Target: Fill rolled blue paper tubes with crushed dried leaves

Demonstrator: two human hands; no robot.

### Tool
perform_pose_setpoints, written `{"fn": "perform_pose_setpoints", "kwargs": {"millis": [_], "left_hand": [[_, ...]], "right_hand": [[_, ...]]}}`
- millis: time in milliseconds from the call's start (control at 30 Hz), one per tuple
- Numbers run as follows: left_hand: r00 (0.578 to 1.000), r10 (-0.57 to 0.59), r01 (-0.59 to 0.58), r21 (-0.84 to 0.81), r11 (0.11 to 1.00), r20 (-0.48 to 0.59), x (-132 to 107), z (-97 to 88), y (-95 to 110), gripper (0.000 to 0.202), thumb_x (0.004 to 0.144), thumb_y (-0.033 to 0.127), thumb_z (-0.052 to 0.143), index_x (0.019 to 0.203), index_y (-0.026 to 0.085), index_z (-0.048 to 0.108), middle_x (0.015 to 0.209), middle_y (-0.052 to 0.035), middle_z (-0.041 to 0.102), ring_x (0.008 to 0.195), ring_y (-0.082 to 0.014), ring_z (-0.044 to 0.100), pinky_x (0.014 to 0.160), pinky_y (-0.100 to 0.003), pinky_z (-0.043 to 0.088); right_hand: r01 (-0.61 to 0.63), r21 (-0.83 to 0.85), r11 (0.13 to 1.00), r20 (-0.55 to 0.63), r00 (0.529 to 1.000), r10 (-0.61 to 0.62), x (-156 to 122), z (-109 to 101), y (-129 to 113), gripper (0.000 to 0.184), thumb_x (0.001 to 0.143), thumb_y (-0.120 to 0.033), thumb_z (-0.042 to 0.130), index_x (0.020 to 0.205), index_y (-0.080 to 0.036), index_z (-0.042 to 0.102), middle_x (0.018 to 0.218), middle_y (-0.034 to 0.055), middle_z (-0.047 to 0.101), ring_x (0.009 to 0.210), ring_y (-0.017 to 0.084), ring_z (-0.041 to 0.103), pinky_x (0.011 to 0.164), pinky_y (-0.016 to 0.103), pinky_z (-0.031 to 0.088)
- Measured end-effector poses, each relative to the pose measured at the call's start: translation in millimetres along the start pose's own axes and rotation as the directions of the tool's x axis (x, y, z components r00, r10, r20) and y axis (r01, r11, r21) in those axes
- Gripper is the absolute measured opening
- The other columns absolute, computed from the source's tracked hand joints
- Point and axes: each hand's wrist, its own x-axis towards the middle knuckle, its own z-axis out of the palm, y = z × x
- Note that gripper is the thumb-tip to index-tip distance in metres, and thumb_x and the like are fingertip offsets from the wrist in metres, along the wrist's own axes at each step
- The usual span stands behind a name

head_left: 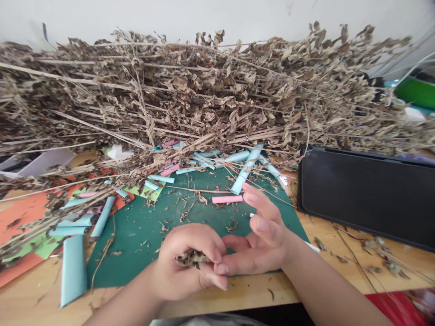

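By the front mat (136, 256) edge, the left hand (188, 265) curls round dried leaves (190, 258), probably brittle, best cradled beneath, right hand (263, 242) fingers spread.

A wooden table (265, 291) carries a green sheet (142, 244) beneath the hands (186, 240), heaped dried leafy stalks (220, 90) beyond them, a black tablet (367, 194) to their right and a light-blue roll (74, 271) to their left.

A head-worn camera looks forward and down over the nearby hands (185, 242).
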Motion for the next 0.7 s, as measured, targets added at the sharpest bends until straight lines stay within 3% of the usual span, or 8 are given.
{"fn": "perform_pose_setpoints", "kwargs": {"millis": [700], "left_hand": [[1.000,0.004,-0.005,0.066,0.998,0.012,-0.6,-1.1,3.1,0.014,0.073,0.021,0.061,0.077,0.018,0.047,0.061,0.0006,0.053,0.056,-0.0086,0.054,0.055,-0.020,0.047]], "right_hand": [[-0.016,0.002,1.000,0.056,0.998,0.016,-0.9,-1.6,1.0,0.048,0.067,-0.026,0.065,0.106,-0.048,0.046,0.135,-0.0110,0.018,0.123,0.021,0.027,0.094,0.043,0.042]]}}
